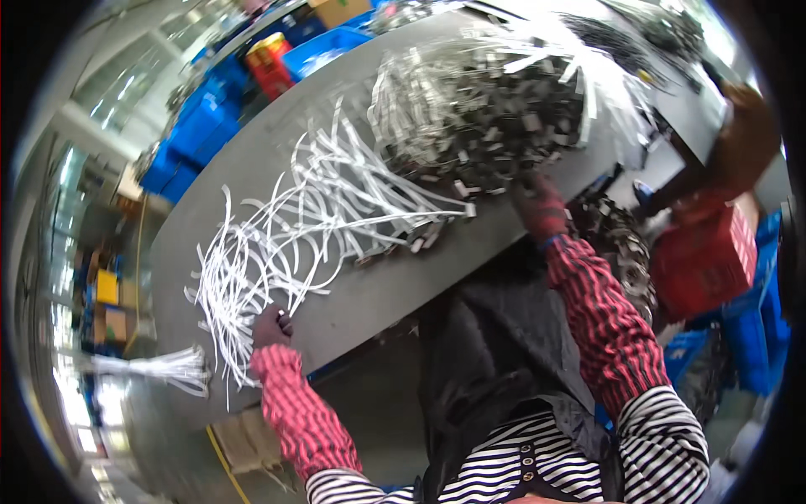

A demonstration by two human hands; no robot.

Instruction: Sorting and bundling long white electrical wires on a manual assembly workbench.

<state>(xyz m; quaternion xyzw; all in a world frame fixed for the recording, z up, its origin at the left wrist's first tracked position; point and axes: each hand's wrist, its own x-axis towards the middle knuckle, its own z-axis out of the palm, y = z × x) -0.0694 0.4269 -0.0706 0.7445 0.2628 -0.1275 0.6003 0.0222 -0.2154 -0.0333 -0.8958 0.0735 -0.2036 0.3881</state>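
My left hand (273, 326), in a dark glove, is closed beside the near edge of a loose bunch of thin white strips (227, 294). A small white tip shows at its fingers; the rest of what they hold is hidden. My right hand (539, 206), in a dark and red glove, reaches to the near edge of a heap of small dark and silvery pieces (504, 126). Its fingertips blur into that heap. Between the hands, more white strips (361, 185) fan out across the grey table (353, 315), converging toward a small pale end piece (470, 210).
A tied bundle of white strips (155, 366) lies at the table's left end. More white strips (596, 67) cover the heap's far right. Blue bins (201, 126) line the far side. At right are a red crate (705, 260) and a pile of metallic pieces (617, 244).
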